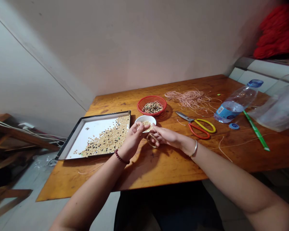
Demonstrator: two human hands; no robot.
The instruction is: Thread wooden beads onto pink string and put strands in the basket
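Observation:
Both my hands are close together over the near edge of a small white bowl point(139, 120) that holds pale beads. A strand of pale beads point(152, 141) hangs in a loop at the fingers of my right hand point(167, 136), which are curled round it. My left hand point(133, 138) is closed, its thumb and fingertips pressed together near the bowl's rim; what lies between them is too small to tell. Just behind the bowl stands a red plastic basket point(139, 103) with mixed light and dark beads. Left of my hands, a black-edged tray point(86, 125) carries many loose beads.
Scissors point(195, 125) with red and yellow handles lie right of the bowl, below a tangle of pink cord point(190, 98). Farther right are a water bottle point(231, 107), its blue cap point(234, 126) and a green strip point(256, 131). The wooden table point(144, 175) meets the wall.

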